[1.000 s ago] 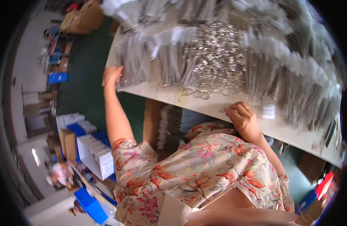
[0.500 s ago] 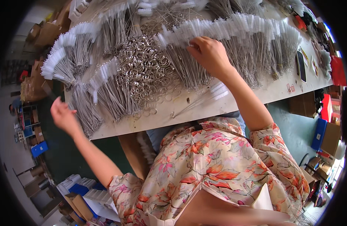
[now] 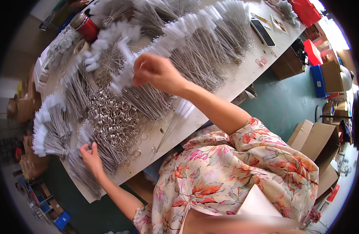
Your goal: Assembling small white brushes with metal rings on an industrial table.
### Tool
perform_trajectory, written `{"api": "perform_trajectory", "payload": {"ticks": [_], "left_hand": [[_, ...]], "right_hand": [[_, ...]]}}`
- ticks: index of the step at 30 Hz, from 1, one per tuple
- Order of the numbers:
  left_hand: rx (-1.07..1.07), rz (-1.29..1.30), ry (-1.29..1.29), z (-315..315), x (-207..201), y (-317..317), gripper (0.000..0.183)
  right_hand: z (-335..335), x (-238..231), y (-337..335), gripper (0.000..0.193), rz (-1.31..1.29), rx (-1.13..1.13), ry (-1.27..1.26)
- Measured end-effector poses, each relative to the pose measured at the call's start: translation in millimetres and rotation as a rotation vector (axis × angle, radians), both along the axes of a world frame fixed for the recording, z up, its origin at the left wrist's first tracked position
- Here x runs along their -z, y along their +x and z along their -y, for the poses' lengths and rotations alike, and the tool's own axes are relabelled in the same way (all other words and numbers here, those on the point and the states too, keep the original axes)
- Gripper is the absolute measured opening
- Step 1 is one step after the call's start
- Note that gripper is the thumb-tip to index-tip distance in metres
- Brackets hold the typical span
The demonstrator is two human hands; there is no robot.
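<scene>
Tabletop (image 3: 242, 78): left hand (image 3: 90, 156) flat on wire brushes (image 3: 105, 154), right hand (image 3: 156, 72) pinched

Left hand (image 3: 90, 156) flat, fingers spread; right hand (image 3: 156, 73) raised, fingers pinched

A long pale worktable (image 3: 242, 78) crosses the upper frame. Green floor (image 3: 281, 105) shows at right, with brown cardboard boxes (image 3: 318, 136) and red and blue crates (image 3: 316, 66). Daylight glares upper right.

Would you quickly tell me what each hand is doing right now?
Left hand: open, fingers resting on a bundle of wire brushes.
Right hand: fingers pinched together above the brushes; contents cannot be told.
</scene>
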State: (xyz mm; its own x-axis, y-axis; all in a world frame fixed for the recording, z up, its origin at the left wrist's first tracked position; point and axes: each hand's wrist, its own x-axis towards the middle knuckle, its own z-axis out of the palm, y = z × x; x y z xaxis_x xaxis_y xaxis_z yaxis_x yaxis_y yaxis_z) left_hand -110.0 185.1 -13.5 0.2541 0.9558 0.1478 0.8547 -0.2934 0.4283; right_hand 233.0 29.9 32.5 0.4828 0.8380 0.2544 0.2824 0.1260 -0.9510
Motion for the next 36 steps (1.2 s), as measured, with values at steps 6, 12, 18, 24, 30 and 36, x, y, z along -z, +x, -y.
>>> {"api": "perform_trajectory", "payload": {"ticks": [6,12,18,24,30,36], "left_hand": [[0.063,0.03,-0.002,-9,17,-32,0.021],[0.02,0.071,-0.104,-12,10,-34,0.015],[0.002,0.156,-0.171,-16,12,-47,0.013],[0.052,0.412,-0.05,-2,-2,-45,0.018],[-0.135,0.771,-0.224,37,-38,20,0.028],[-0.126,0.873,-0.322,36,-28,26,0.03]], "right_hand": [[69,-8,103,0.017,0.222,0.574,0.063],[117,8,168,0.022,0.715,0.762,-0.361],[121,23,196,0.02,0.738,0.758,-0.318],[132,-25,231,0.021,0.314,0.896,0.1],[162,-14,326,0.028,0.29,0.843,-0.185],[171,9,351,0.039,0.51,1.056,-0.666]]}}
